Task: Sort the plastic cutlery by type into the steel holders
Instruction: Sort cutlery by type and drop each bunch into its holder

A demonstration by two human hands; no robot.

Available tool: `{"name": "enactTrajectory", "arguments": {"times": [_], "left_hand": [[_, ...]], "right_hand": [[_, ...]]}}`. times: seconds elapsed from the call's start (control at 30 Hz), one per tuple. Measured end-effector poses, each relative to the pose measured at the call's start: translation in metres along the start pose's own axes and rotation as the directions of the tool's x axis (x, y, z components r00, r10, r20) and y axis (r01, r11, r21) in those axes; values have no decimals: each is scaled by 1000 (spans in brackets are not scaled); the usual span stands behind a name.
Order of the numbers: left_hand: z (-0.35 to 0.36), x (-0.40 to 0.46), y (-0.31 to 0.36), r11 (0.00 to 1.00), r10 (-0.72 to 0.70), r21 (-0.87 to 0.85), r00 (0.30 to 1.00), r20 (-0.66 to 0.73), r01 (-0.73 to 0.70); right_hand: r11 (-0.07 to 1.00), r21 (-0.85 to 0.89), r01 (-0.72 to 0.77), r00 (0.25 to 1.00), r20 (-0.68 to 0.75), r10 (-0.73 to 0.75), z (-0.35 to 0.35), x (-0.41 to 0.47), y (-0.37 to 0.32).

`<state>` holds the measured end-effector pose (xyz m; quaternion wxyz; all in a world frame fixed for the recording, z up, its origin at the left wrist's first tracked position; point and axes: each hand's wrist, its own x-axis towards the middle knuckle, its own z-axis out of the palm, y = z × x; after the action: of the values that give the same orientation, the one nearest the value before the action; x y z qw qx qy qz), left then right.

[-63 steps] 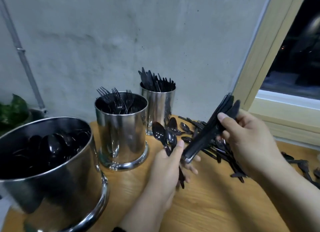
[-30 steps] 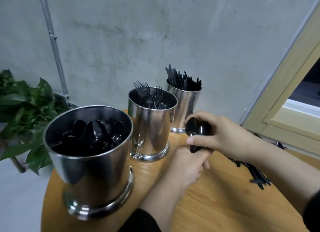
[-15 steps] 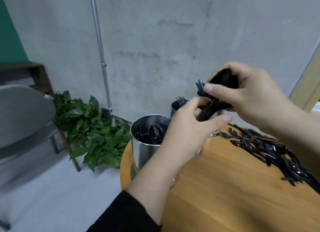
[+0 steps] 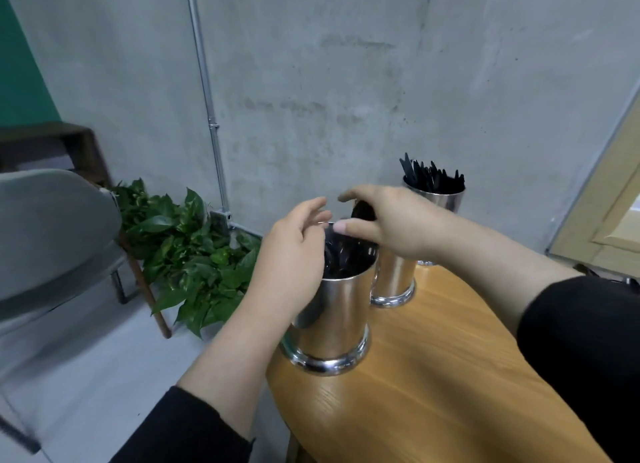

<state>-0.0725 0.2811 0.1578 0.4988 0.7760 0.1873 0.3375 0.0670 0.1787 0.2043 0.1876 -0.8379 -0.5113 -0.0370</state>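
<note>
Three steel holders stand on the round wooden table [image 4: 433,376]. The nearest holder [image 4: 332,313] contains black plastic spoons [image 4: 341,258]. My right hand [image 4: 394,223] grips a bunch of black spoons [image 4: 363,209] just above its rim, bowls up. My left hand [image 4: 294,251] hovers at the holder's left rim with relaxed fingers, holding nothing. The middle holder [image 4: 393,279] is largely hidden behind my right hand. The far holder [image 4: 438,194] is filled with black knives [image 4: 429,178].
The table's curved edge drops off just left of the spoon holder. A grey chair [image 4: 52,234] and a leafy green plant [image 4: 194,251] stand on the floor to the left. A metal pipe [image 4: 207,99] runs down the concrete wall. A wooden window frame [image 4: 602,203] is at right.
The view swung left, away from the loose cutlery pile. Both hands carried the spoon bunch over to the nearest holder and lowered it; my left hand let go of it.
</note>
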Motion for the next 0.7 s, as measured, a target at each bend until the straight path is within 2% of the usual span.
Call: {"name": "enactTrajectory", "arguments": {"times": [0.07, 0.17, 0.23, 0.33, 0.43, 0.53, 0.6, 0.63, 0.7], "left_hand": [[1, -2, 4, 998, 30, 58, 1000, 7, -31], [10, -10, 14, 978, 182, 123, 979, -87, -171], [28, -20, 23, 955, 294, 82, 946, -133, -285], [81, -36, 24, 931, 364, -4, 931, -30, -364], [153, -51, 3, 965, 231, 55, 931, 281, -256], [221, -64, -34, 943, -27, 291, 832, 554, -163], [255, -65, -47, 874, -100, 430, 785, 611, -224], [269, -62, -49, 847, -98, 467, 789, 607, -253], [296, -48, -50, 854, -73, 458, 816, 573, -246]], "right_hand": [[998, 67, 16, 997, -80, -10, 5, -10, 8], [973, 225, -57, 928, -348, 135, 1, -47, 42], [953, 241, -184, 878, -396, 270, 6, -87, 78], [925, 132, -356, 847, -372, 380, 30, -163, 141], [863, 4, -506, 812, -336, 478, 50, -240, 190], [810, -25, -586, 757, -376, 535, 59, -294, 226], [795, -17, -606, 718, -442, 538, 58, -312, 244], [793, -20, -609, 704, -476, 528, 55, -317, 253], [777, -4, -629, 665, -521, 535, 48, -323, 273]]}}
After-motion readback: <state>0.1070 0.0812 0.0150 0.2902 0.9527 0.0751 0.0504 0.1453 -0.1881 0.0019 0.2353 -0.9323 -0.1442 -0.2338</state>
